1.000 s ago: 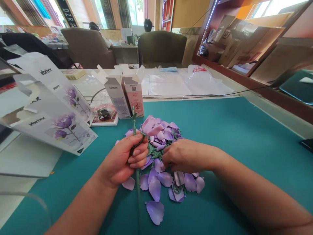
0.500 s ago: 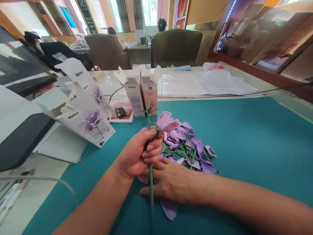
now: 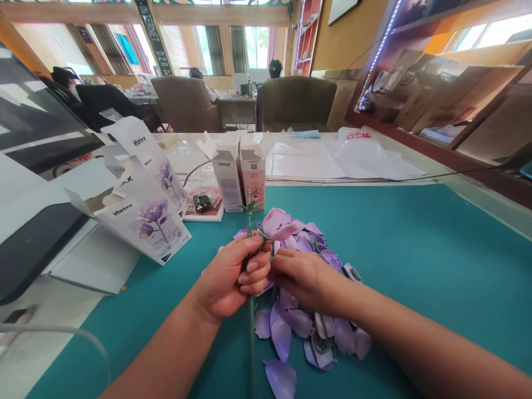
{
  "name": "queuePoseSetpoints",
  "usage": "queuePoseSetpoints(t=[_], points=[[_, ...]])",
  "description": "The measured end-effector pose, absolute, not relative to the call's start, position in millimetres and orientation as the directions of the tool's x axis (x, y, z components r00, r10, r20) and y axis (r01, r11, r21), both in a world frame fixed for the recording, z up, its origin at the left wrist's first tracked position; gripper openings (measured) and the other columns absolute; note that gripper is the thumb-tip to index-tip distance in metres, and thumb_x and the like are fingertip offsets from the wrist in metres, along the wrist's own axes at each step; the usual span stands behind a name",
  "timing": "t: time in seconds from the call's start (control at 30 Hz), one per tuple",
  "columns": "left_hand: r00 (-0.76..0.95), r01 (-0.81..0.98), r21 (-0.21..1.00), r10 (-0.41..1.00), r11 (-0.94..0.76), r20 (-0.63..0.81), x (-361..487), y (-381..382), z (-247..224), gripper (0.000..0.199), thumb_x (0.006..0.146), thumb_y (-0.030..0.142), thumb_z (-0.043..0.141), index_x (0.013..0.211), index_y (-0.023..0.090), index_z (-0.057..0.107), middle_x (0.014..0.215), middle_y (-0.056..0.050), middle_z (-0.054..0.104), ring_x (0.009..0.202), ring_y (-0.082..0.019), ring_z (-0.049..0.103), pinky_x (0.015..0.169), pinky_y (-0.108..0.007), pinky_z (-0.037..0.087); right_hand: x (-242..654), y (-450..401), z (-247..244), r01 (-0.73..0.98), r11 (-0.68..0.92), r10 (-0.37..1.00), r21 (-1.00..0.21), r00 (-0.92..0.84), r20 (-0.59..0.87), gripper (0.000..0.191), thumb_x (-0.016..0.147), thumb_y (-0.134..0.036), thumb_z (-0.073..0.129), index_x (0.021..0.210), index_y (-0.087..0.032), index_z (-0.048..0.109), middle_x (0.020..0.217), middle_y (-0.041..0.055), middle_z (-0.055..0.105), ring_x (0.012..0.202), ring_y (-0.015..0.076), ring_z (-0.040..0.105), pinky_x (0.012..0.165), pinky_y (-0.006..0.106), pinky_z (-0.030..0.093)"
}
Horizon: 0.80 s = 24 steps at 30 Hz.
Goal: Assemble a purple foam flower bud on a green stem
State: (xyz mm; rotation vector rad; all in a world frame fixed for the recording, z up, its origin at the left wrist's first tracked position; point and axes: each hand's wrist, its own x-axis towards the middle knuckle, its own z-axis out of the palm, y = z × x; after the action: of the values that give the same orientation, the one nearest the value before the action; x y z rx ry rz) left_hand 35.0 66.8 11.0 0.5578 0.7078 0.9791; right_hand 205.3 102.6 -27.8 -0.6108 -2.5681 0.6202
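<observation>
**Left to right:** A printed "ibrixx" carton [image 3: 141, 213] with a purple flower picture stands at far left; small print on the two upright cartons [image 3: 239, 172] behind it is illegible. The left hand [image 3: 233, 277] is closed in a fist around a green flower stem [image 3: 251, 338], whose lower end is cut off by the frame. The right hand [image 3: 301, 280], fingers pressed together, pinches a curled green sprig [image 3: 264, 241] on the stem, partly hiding it. Both hands are above loose lilac petals [image 3: 291, 327] on a teal mat [image 3: 415, 266].
</observation>
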Motion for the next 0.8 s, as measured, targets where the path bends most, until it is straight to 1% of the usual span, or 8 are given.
queuePoseSetpoints(t=[0.1,0.17,0.23,0.3,0.4,0.53,0.67,0.8], points=[[0.329,-0.508,0.735,0.890,0.449,-0.316,37.6,65.9,10.3,0.023,0.088,0.026,0.055,0.068,0.016,0.049,0.048,0.009,0.036,0.034,0.000,0.019,0.033,-0.010,0.021,222.4,121.3,-13.5,0.392,0.630,0.692,-0.670,-0.675,0.255,0.011,0.086,-0.014,0.053,0.083,-0.018,0.063,0.076,0.0013,0.064,0.069,0.0127,0.057,0.064,0.025,0.044],[0.289,-0.480,0.758,0.895,0.442,-0.339,40.2,65.5,9.3,0.018,0.087,0.025,0.055,0.072,0.016,0.051,0.049,0.009,0.038,0.034,-0.001,0.020,0.034,-0.010,0.020,233.8,133.5,-4.8,0.410,0.476,0.803,-0.778,-0.564,0.193,0.006,0.082,-0.021,0.059,0.085,-0.019,0.064,0.067,-0.0026,0.058,0.060,0.0107,0.051,0.055,0.024,0.041],[0.256,-0.440,0.780,0.895,0.444,-0.365,43.3,65.8,7.9,0.016,0.088,0.025,0.054,0.074,0.017,0.051,0.049,0.009,0.039,0.034,-0.001,0.022,0.034,-0.010,0.020,244.0,143.1,3.3,0.363,0.348,0.868,-0.864,-0.473,0.151,0.015,0.078,-0.028,0.066,0.089,-0.018,0.065,0.063,-0.0038,0.056,0.056,0.0105,0.050,0.052,0.024,0.040],[0.238,-0.390,0.794,0.884,0.466,-0.402,46.3,66.3,6.4,0.016,0.088,0.025,0.052,0.074,0.017,0.051,0.048,0.009,0.040,0.034,-0.001,0.022,0.034,-0.011,0.019,251.8,148.6,10.2,0.268,0.274,0.906,-0.924,-0.394,0.154,0.024,0.076,-0.036,0.069,0.092,-0.017,0.066,0.066,-0.0014,0.061,0.060,0.0120,0.056,0.056,0.027,0.046],[0.225,-0.325,0.802,0.865,0.500,-0.448,50.6,66.2,4.3,0.017,0.089,0.026,0.051,0.074,0.017,0.051,0.048,0.009,0.041,0.034,-0.002,0.024,0.034,-0.012,0.020,256.4,148.6,17.0,0.136,0.228,0.922,-0.964,-0.348,0.169,0.027,0.078,-0.039,0.070,0.093,-0.017,0.068,0.074,0.0022,0.067,0.063,0.0125,0.060,0.062,0.029,0.051],[0.224,-0.261,0.808,0.848,0.528,-0.481,55.9,63.6,0.9,0.017,0.088,0.029,0.053,0.075,0.018,0.050,0.048,0.009,0.042,0.034,-0.002,0.026,0.035,-0.013,0.021,250.2,139.6,20.0,0.024,0.202,0.902,-0.979,-0.395,0.176,0.022,0.075,-0.033,0.074,0.090,-0.018,0.069,0.071,-0.0002,0.066,0.060,0.0104,0.059,0.059,0.026,0.051],[0.229,-0.232,0.813,0.842,0.534,-0.488,59.8,61.5,-3.3,0.018,0.084,0.033,0.058,0.076,0.019,0.049,0.048,0.009,0.043,0.035,-0.003,0.027,0.034,-0.014,0.021,239.4,129.7,19.9,0.045,0.161,0.894,-0.986,-0.430,0.126,0.015,0.071,-0.028,0.076,0.078,-0.017,0.068,0.072,0.0003,0.068,0.063,0.0106,0.060,0.059,0.024,0.050],[0.236,-0.226,0.806,0.834,0.547,-0.499,61.0,61.2,-5.1,0.021,0.082,0.036,0.060,0.077,0.019,0.049,0.049,0.009,0.043,0.035,-0.003,0.027,0.034,-0.015,0.021,232.8,124.3,18.7,0.123,0.189,0.889,-0.974,-0.442,0.116,0.011,0.072,-0.027,0.073,0.073,-0.018,0.067,0.069,-0.0001,0.067,0.062,0.0110,0.059,0.057,0.023,0.048]])
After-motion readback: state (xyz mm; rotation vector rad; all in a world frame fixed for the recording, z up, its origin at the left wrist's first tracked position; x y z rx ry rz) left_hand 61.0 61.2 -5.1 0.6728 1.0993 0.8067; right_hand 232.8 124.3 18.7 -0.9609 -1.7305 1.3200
